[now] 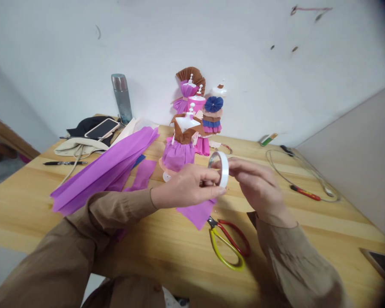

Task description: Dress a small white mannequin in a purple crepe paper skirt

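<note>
A white roll of tape (222, 167) is held upright between both hands above the wooden table (308, 222). My left hand (186, 187) pinches the roll's lower edge and also presses a small piece of purple crepe paper (199, 212) that hangs below it. My right hand (258, 184) grips the roll from the right side, fingers closed on it. Just behind the hands stands a small mannequin in a purple paper dress with a brown top (180, 147).
Scissors with red and yellow handles (228, 241) lie below the hands. Long purple crepe sheets (105, 169) lie at left. More dressed mannequins (199, 107), a steel flask (122, 97), a phone on a bag (101, 128), a pen (64, 163), a cable (308, 173) and a red tool (304, 193).
</note>
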Motion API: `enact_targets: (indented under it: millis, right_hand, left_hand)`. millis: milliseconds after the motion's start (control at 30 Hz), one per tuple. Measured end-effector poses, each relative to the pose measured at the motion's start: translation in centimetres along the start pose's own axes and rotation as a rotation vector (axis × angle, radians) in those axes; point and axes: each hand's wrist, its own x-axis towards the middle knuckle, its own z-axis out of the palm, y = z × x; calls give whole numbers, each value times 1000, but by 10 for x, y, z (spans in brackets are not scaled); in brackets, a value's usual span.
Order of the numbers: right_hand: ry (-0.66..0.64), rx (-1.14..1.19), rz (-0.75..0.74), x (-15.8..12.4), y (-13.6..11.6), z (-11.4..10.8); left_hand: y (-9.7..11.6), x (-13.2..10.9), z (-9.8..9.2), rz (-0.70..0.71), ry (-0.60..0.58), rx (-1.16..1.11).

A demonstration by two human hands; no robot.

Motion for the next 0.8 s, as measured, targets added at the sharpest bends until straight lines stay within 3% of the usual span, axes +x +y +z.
enact_targets:
  millis: [100,200,267,367,467,567,700,800]
  right_hand:
    - [104,195,255,-5,-5,5]
    - [184,195,323,-8,-12,12]
    - [199,121,286,-9,-15,14]
    - [159,-102,184,-11,-17,13]
    - [16,-323,83,-9,-18,13]
    - [-121,-436,25,-6,-18,15]
    - [-141,-436,63,-4,-15,14]
    - [3,-249,169,-5,-15,12]
  left_hand:
    - [-8,1,2,124,-74,344]
    - [-17,4,1,113,-68,466]
    - [-20,7,-1,33,-30,418]
    - [-16,8,-4,-73,15,154]
    - [-5,6,-5,-146,45,-137]
    - [2,4,-5,-173,111,-291]
    - [0,4,-6,-84,115,-201]
    - [-5,4,-5,25,56,-4]
